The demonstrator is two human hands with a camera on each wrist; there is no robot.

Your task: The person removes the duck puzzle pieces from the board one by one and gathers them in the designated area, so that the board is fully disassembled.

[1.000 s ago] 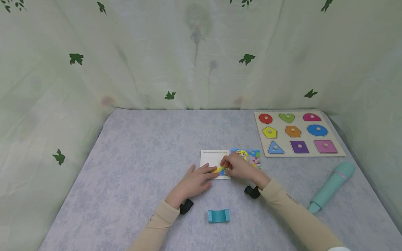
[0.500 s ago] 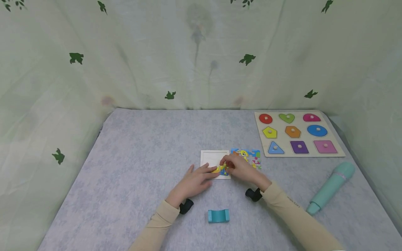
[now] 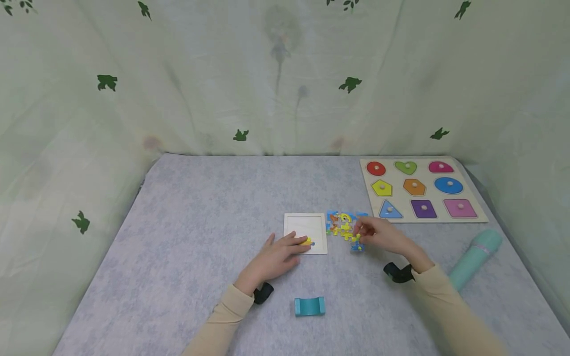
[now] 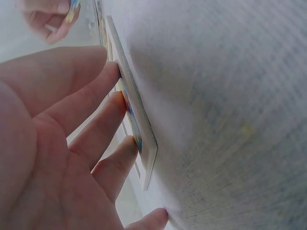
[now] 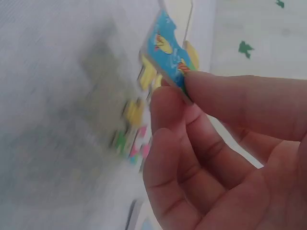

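Note:
A square white puzzle tray (image 3: 317, 227) lies mid-table. My left hand (image 3: 272, 257) rests on its lower left with the fingers spread and nearly straight. Under those fingertips shows a bit of yellow and blue jigsaw piece (image 3: 307, 242), mostly covered; the left wrist view has the fingertips along the tray's edge (image 4: 139, 110). My right hand (image 3: 384, 235) pinches another jigsaw piece (image 5: 165, 45) between thumb and fingers. It is blue with small yellow and orange figures, and tilted. Joined and loose jigsaw pieces (image 3: 340, 223) lie just right of the tray, partly behind the right hand.
A wooden shape board (image 3: 396, 198) with colourful knobbed shapes lies at the back right. A mint-green microphone-shaped object (image 3: 476, 257) lies at the right, partly behind the right sleeve. Nearer the front sits a small teal stand (image 3: 309, 306). A pale curtain (image 3: 285, 74) hangs behind the table.
My right hand has moved right, from the tray to beside the loose pieces, carrying the blue and yellow jigsaw piece out of the tray. The left hand has stayed in place.

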